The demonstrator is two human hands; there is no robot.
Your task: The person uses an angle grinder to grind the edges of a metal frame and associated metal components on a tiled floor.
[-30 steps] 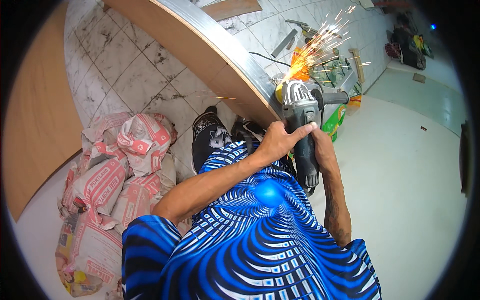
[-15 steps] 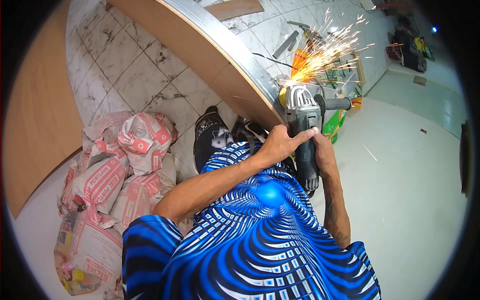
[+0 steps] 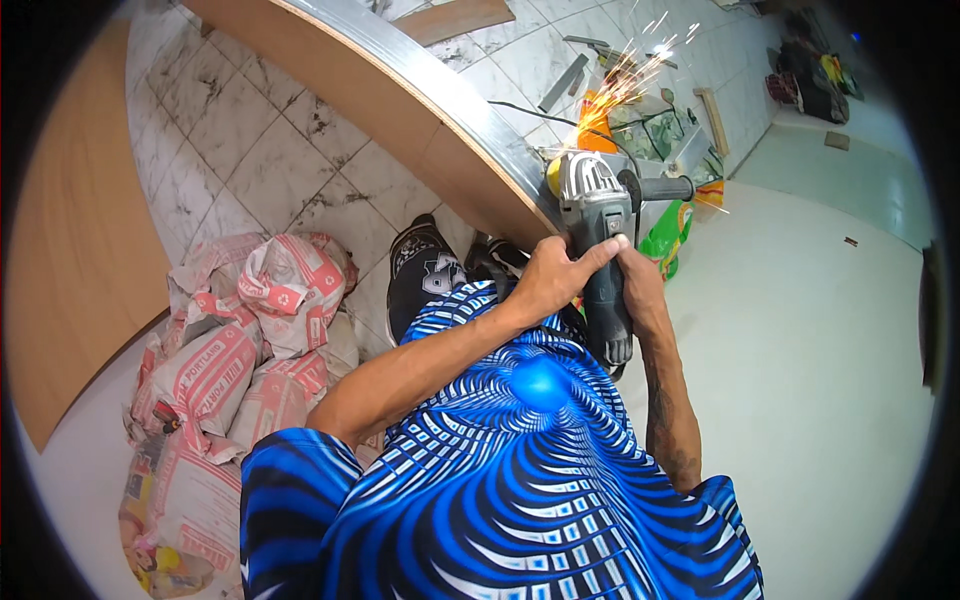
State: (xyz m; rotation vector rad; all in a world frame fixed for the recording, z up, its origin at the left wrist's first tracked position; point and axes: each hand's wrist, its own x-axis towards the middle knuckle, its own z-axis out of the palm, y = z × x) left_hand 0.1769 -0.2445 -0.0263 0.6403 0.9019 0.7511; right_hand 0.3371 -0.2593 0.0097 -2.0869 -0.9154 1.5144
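Observation:
A black and silver angle grinder (image 3: 596,205) is gripped in both hands. My left hand (image 3: 560,278) wraps round its body from the left, thumb pressed near the switch; my right hand (image 3: 643,287) holds it from the right. The grinder's yellow disc or guard (image 3: 555,176) meets the end of a silvery metal strip (image 3: 430,75) along the top of a long wooden board (image 3: 360,105), which stands on edge at my feet. Orange sparks (image 3: 605,105) fly up and right from the disc, over a cord and loose pieces on the floor. The side handle (image 3: 665,189) sticks out rightward, ungripped.
Several red and white paper sacks (image 3: 205,365) lie heaped at left beside a leaning plywood sheet (image 3: 70,220). Tiled floor (image 3: 260,170) holds metal offcuts (image 3: 563,82), wooden scraps (image 3: 455,18) and a green bag (image 3: 665,240). An indistinct dark pile (image 3: 812,75) sits at back right.
The grinder and both hands appear slightly higher and left in the picture, along with some shift of the view. The spark spray is smaller than half a second ago.

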